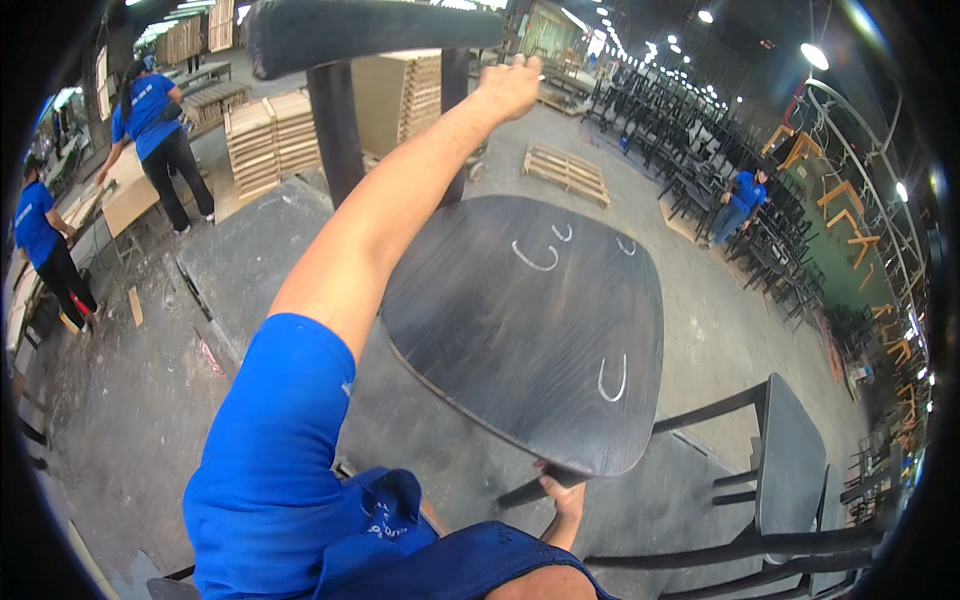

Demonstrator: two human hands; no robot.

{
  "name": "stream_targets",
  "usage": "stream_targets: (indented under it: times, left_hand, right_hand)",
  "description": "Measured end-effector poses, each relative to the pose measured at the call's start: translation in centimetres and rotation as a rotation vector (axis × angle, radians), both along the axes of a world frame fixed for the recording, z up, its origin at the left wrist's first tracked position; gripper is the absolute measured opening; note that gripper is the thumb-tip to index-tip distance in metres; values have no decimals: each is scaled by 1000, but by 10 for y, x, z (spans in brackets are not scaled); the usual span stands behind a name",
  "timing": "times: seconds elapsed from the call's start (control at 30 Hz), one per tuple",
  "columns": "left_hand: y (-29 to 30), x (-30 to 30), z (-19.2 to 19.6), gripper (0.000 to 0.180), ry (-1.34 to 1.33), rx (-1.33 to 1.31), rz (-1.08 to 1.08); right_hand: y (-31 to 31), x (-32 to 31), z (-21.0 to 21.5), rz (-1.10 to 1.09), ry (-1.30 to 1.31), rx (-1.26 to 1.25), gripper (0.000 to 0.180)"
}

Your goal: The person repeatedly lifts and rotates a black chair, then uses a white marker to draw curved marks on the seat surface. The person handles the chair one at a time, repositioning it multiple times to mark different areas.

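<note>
A black wooden chair stands before me, its dark-grained seat (520,330) facing up and its broad backrest (380,40) at the far left. Several curved white marks lie on the seat. My left hand (510,88) is closed beyond the seat, close to the backrest's right end, with a small white tip like chalk (541,77) sticking out of it. My left forearm crosses in front of one back post. Below the near edge of the seat, my right hand (565,498) closes on the top of a chair leg (530,490); part of its fingers is hidden.
Another black chair (790,460) lies tipped at the right. A dark, scuffed board (255,245) stands left of the seat. Pallets (565,172) and wooden stacks (270,140) are farther back. Co-workers in blue (155,110) work at left; another person (742,200) is beside stacked chairs (690,120).
</note>
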State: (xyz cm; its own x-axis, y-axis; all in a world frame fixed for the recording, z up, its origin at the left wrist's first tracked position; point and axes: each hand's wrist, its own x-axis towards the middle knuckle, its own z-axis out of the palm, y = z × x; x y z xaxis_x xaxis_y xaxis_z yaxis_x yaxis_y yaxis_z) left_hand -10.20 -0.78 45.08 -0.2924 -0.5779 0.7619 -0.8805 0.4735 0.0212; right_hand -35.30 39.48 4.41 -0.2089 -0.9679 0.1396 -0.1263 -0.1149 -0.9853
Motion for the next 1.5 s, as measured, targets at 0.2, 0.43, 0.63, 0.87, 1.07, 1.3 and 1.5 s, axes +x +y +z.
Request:
stream_targets:
  times: [0.2,0.43,0.63,0.87,1.07,1.3,1.5]
  left_hand:
    - [144,47,-73,18,338,-134,-353]
    - [181,169,-132,31,1511,-173,-598]
    - [149,163,-80,34,1612,458,-927]
    - [218,187,-79,32,1629,310,-847]
    - [322,253,-111,33,1694,92,-974]
    - [434,313,-160,25,1772,-122,-957]
    - [476,329,-178,27,1846,-161,-1042]
  right_hand:
    - [10,-4,38,101,-580,-209,91]
    - [-22,-12,204,-255,-411,14,88]
    - [-54,4,211,-478,-193,184,80]
    - [-2,3,203,-456,216,29,81]
    - [94,74,188,-508,253,-184,76]
    - [183,146,170,-629,245,-330,70]
    - [231,186,163,-835,711,-575,48]
